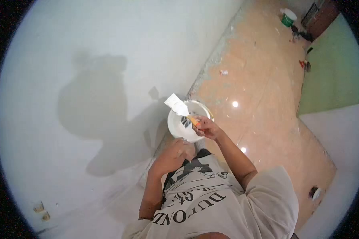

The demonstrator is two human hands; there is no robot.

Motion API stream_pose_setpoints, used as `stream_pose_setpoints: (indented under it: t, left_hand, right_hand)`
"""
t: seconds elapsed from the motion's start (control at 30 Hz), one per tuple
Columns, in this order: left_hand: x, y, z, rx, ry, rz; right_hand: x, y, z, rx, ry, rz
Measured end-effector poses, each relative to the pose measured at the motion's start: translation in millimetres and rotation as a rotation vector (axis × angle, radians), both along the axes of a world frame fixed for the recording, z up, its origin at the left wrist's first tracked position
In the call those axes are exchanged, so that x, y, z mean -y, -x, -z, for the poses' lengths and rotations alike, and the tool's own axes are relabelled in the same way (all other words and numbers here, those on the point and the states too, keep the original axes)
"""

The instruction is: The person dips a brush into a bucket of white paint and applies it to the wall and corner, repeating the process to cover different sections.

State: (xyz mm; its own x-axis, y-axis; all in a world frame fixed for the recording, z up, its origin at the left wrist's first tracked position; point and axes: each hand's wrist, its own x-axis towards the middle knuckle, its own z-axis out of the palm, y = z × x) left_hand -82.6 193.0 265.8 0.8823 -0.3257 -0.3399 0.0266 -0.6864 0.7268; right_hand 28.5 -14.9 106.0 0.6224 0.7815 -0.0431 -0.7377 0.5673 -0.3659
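My right hand is closed around the orange-yellow handle of a paintbrush. Its flat head is coated white and points up and left, over the far left rim of a white bucket. White material and a dark patch show inside the bucket. My left hand is curled at the bucket's near rim, close to my waist, with its fingers folded in and partly hidden. The pale wall stands just left of the bucket and carries my shadow.
The tan floor is spotted with white along the wall's base. A small can lies on it. Farther off stands a green and white bucket near dark items. On the right is a green and white wall. Wall boxes sit low at left.
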Motion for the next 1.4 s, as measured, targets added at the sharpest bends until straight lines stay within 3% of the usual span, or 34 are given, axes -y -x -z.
stream_pose_setpoints:
  t: [0.17,0.23,0.3,0.63,0.7,0.77,0.9,0.97,1.13,1.2,1.33,1.4]
  left_hand:
    - [15,-2,-45,0.09,0.155,0.002]
    - [14,0,-62,0.13,0.069,0.0]
    - [11,7,-79,0.037,0.099,0.011]
    - [-9,39,-136,0.279,0.103,-0.036]
    - [-19,34,-159,0.353,0.09,-0.079]
    - [-25,37,-196,0.416,0.02,-0.097]
    - [-53,46,-257,0.55,-0.065,-0.135]
    - [-60,50,-288,0.786,-0.133,-0.165]
    - [-84,53,-348,1.162,-0.193,-0.331]
    - [-86,49,-357,1.368,-0.148,-0.448]
    - [-95,46,-364,1.523,-0.071,-0.442]
    - [-99,42,-363,1.553,-0.037,-0.433]
  right_hand:
    - [-1,-17,-81,0.202,-0.015,-0.063]
    - [-7,-24,-109,0.28,-0.008,-0.085]
    - [-11,-30,-127,0.358,0.055,-0.051]
    - [-16,-46,-193,0.479,0.174,0.034]
    - [-21,-61,-227,0.423,0.329,0.128]
    - [-31,-62,-271,0.525,0.485,0.234]
    - [-53,-83,-352,0.927,0.506,0.406]
    - [-65,-81,-403,1.019,0.471,0.496]
    - [-116,-74,-518,1.571,0.611,0.902]
    - [-134,-61,-565,1.708,0.682,1.066]
    - [-184,-48,-631,1.832,0.571,1.374]
    - [-202,-47,-654,1.85,0.585,1.409]
